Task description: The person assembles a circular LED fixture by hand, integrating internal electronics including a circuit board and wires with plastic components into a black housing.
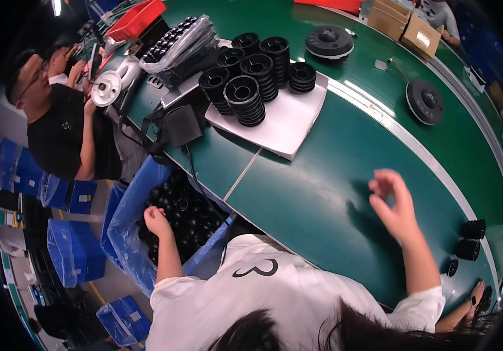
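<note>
My left hand (pixel 157 221) is down over a blue bin (pixel 124 248) lined with clear plastic, its fingers curled closed among glossy black round parts (pixel 184 205). Whatever those fingers hold, if anything, does not show. Above the green table (pixel 327 205), my right hand (pixel 393 202) hovers with fingers bent and thumb apart, nothing between them. Stacks of black ring-shaped parts (pixel 245 100) stand on a white tray (pixel 281 133), ahead of my hands and between them.
A black box (pixel 182 125) with a cable sits at the table edge above the bin. Black round devices (pixel 424 102) lie on the green conveyor. More black rings (pixel 468 250) stand at right, near another person's hand (pixel 477 292). A co-worker at left holds a white part (pixel 106 89).
</note>
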